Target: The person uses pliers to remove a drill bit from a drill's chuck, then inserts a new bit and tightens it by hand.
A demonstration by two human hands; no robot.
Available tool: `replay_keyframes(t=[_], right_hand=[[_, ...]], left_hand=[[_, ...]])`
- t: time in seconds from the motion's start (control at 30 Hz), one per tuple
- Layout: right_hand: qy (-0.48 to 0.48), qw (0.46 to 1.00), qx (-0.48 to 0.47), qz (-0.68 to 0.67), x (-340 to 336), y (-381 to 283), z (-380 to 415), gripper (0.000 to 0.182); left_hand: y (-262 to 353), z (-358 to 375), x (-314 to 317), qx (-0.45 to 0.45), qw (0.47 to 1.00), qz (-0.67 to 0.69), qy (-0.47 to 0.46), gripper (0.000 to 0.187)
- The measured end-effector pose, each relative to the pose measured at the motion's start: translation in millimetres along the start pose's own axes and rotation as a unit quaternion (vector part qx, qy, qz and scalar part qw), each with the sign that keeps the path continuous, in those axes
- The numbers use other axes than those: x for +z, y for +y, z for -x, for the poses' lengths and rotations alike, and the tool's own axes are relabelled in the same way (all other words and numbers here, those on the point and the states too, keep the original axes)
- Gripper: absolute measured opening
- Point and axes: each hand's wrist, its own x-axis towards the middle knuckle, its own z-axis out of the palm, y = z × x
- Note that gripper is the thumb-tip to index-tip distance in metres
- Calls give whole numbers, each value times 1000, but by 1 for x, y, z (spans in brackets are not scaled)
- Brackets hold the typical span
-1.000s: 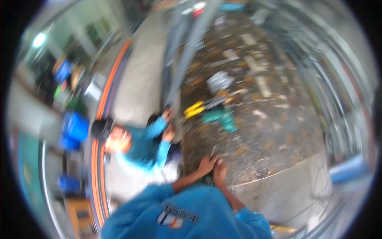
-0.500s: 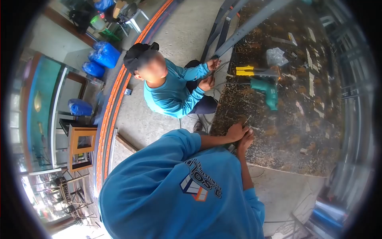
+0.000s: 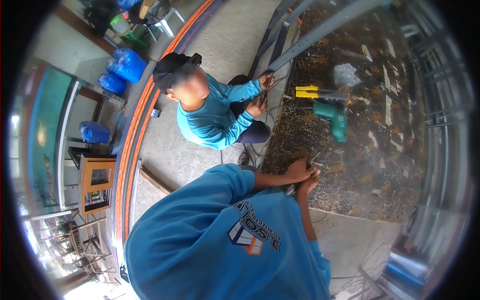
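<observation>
My left hand [image 3: 298, 171] and my right hand [image 3: 308, 182] meet at the near edge of the dark worktable [image 3: 350, 197]. The fingers of both are closed and pressed together. What lies between them is too small and covered to name. A thin, light sliver shows just beyond my fingertips, and a small greyish piece peeks out below my left wrist. Further up the table lie a green power drill [image 3: 332, 117] and yellow-handled pliers or cutters [image 3: 312, 92], both apart from my hands.
A co-worker [image 3: 212, 110] crouches at the table's left side, hands near the end of a long grey metal bar [image 3: 320, 37]. A crumpled clear plastic bag [image 3: 346, 75] and scraps lie on the table. Cables run over the floor. Orange-edged long profiles [image 3: 135, 130] stand left.
The whole view has shifted slightly. My hands remain together at the table edge, with the right one turned a little. Drill, pliers and co-worker stay in place.
</observation>
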Motion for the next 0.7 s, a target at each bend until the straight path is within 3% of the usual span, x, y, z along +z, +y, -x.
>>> replay_keyframes(t=[0.13, 0.2, 0.23, 0.3, 0.33, 0.37, 0.4, 0.43, 0.5, 0.6, 0.67, 0.7], right_hand=[[-4, 1000, 3, -4, 2, 37, -11, 41], [7, 995, -102, -1, 1, 51, -18, 35], [9, 994, -106, -2, 1, 33, -9, 35], [-33, 980, 106, -164, 2, -7, 6, 47], [-26, 998, -8, -51, -1, 38, -7, 52], [-16, 994, 101, 44, -5, 119, -44, 33], [69, 956, -139, 250, 23, 175, -43, 52], [75, 866, -310, 384, 5, 108, -32, 20], [2, 927, -173, 331, 6, 104, -33, 20], [22, 942, -186, 279, 5, 54, -14, 31], [11, 928, -181, 325, 1, 40, -12, 30], [-11, 957, -93, 273, 1, 41, -13, 28]], left_hand=[[0, 2, 6, 15, 999, -4, 31, 54], [-7, 2, 13, 23, 999, -11, 36, 52], [-12, 2, 16, 50, 995, -19, 82, 49], [-11, 2, 17, 79, 991, -9, 110, 44], [-9, 4, 12, 93, 992, 9, 82, 44], [-5, 3, 12, 11, 998, -47, 32, 43], [-5, 2, 8, 40, 997, -56, 32, 49], [-9, 2, 12, 93, 989, -53, 102, 49], [-15, 0, 15, 113, 986, -48, 111, 49], [-13, 0, 13, 99, 990, -63, 79, 49], [-6, 2, 10, 94, 991, -65, 76, 48], [-5, 2, 9, 89, 992, -62, 68, 49]])
